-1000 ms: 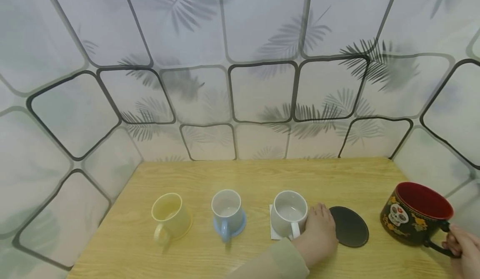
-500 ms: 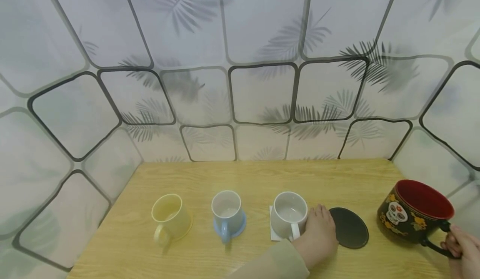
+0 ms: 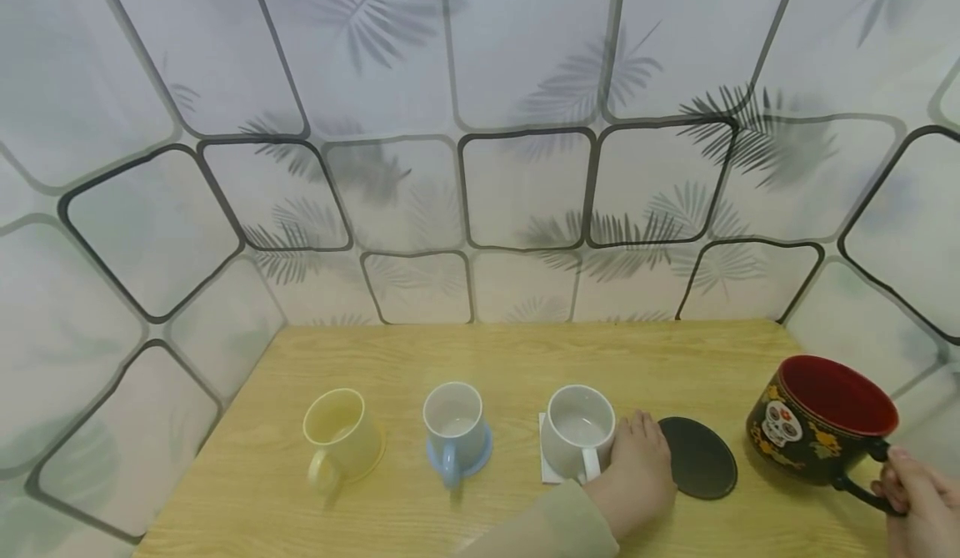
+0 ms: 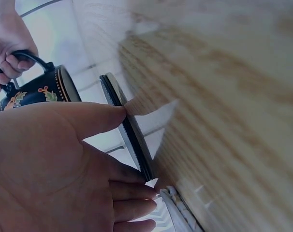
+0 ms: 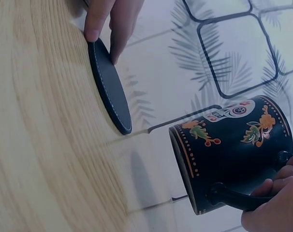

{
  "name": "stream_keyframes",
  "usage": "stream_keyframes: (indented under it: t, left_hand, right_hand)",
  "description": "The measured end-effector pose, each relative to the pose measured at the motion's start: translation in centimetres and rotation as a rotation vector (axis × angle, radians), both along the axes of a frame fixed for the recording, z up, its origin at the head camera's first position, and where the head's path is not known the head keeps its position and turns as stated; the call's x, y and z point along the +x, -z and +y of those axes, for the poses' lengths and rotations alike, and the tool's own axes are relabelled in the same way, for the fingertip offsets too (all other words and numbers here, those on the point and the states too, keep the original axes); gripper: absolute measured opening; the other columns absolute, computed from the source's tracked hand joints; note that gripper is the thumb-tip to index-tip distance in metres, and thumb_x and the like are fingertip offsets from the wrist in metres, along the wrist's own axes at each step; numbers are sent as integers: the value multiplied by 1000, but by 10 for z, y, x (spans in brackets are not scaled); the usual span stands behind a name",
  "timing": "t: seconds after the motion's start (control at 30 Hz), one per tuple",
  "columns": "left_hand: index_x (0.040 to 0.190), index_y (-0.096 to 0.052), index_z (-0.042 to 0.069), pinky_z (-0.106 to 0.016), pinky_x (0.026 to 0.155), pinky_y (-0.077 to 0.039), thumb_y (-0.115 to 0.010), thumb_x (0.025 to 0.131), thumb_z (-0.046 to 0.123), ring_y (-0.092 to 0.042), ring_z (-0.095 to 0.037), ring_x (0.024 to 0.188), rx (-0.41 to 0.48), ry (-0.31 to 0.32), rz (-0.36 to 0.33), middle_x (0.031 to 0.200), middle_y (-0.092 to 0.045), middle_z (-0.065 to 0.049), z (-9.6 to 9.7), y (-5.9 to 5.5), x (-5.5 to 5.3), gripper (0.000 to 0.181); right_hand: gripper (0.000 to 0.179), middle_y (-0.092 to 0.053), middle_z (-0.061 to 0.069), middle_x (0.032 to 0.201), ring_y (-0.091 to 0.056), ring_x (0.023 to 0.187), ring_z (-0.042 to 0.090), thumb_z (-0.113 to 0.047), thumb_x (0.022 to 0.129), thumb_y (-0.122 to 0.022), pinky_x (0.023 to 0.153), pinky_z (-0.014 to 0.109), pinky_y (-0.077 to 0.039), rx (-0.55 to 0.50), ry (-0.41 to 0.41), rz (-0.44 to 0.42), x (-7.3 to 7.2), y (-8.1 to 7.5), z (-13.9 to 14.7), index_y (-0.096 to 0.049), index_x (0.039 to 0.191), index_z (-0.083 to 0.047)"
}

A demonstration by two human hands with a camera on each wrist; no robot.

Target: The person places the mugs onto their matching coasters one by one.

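My right hand point(image 3: 926, 500) grips the handle of a large black mug point(image 3: 802, 445) with a red inside and a painted skull. The mug hangs tilted a little above the table, right of a round black coaster point(image 3: 703, 460). My left hand point(image 3: 641, 466) rests at the coaster's left side. In the left wrist view its thumb and index finger, spread and nearly straight, touch the edge of the coaster point(image 4: 129, 133). Close to the left hand's fingers stands a white mug point(image 3: 573, 424) on a square white coaster point(image 3: 550, 466).
Further left, a light blue mug point(image 3: 455, 424) stands on a round blue coaster point(image 3: 483, 449). At the far left a yellow mug point(image 3: 348, 433) stands on a yellow coaster point(image 3: 380, 449). Patterned walls point(image 3: 525, 283) enclose the wooden table point(image 3: 480, 349) at the back and sides.
The black mug has shifted slightly left, toward the black coaster, and a little up in view, with my right hand on its handle. My left hand has stayed in place.
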State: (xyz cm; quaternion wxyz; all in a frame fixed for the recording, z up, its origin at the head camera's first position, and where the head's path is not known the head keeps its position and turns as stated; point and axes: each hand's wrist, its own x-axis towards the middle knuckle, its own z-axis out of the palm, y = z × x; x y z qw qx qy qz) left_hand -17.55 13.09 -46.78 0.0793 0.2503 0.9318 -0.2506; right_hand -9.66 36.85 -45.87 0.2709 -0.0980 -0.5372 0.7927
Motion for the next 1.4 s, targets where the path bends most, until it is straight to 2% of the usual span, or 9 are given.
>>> stream_keyframes:
  t: [0.13, 0.27, 0.4, 0.53, 0.77, 0.83, 1.0, 1.17, 1.4]
  left_hand:
    - [166, -29, 38, -22, 129, -31, -38, 102, 76, -27, -1, 160, -8, -2, 2, 172, -29, 18, 0, 1, 0, 75]
    - [166, -28, 38, -22, 129, -31, -37, 102, 77, -27, -1, 160, -22, 4, 7, 172, -29, 18, 2, 4, -2, 76]
    - [167, -27, 38, -22, 129, -31, -36, 102, 76, -27, -1, 161, -28, 3, 4, 173, -29, 17, 3, 5, -3, 75]
    - [167, -26, 38, -23, 130, -30, -35, 103, 75, -26, -1, 161, -31, 2, -2, 173, -28, 17, 4, 5, -2, 74]
    - [167, -27, 38, -23, 129, -31, -36, 103, 75, -26, -1, 161, -23, 3, -1, 173, -28, 17, 4, 5, -3, 74]
    - [167, -27, 37, -23, 129, -31, -36, 103, 75, -26, -2, 161, -24, 8, -3, 173, -28, 17, 3, 5, -3, 74]
    - [167, -27, 37, -24, 130, -30, -36, 103, 75, -25, -2, 161, -35, 20, -10, 173, -28, 16, 2, 3, -2, 75]
    - [167, -27, 37, -24, 130, -30, -36, 104, 74, -25, -3, 161, -24, 17, -17, 173, -28, 16, 2, 2, -2, 74]
    - [166, -28, 37, -23, 129, -29, -38, 103, 74, -27, -2, 160, -1, 7, -15, 172, -30, 17, 2, 2, -1, 74]
  right_hand:
    - [50, -25, 2, 60, -8, 67, 23, -5, 113, -45, 67, 34, -9, -58, 39, -3, -1, -2, -7, -59, 65, -6]
    - [47, -23, 4, 62, -9, 67, 23, -10, 113, -47, 67, 34, -10, -52, 52, -48, 1, -2, -9, -59, 67, -7]
    - [44, -27, 1, 61, -13, 67, 22, -16, 113, -50, 66, 32, -13, -48, 89, -114, 0, -3, -13, -59, 70, -9]
    - [45, -32, -1, 60, -15, 68, 21, -14, 112, -51, 64, 31, -17, -85, 130, -149, 0, -6, -20, -60, 69, -7]
    - [50, -30, -1, 64, -23, 71, 17, -22, 113, -50, 69, 32, -14, -43, 221, -372, -5, -17, -34, -51, 66, -7]
    - [47, -30, -1, 65, -24, 72, 16, -22, 113, -50, 70, 32, -14, -43, 236, -404, -7, -19, -37, -53, 68, -8]
    - [39, -31, 1, 64, -27, 72, 16, -19, 111, -53, 66, 31, -17, -94, 274, -385, -9, -18, -41, -62, 74, -8]
    - [42, -33, 1, 65, -28, 72, 16, -17, 110, -56, 64, 30, -21, -126, 267, -365, -10, -17, -43, -60, 70, -4]
    - [40, -39, 1, 61, -30, 69, 16, -12, 108, -60, 60, 26, -28, -191, 274, -324, -10, -19, -51, -64, 69, -1]
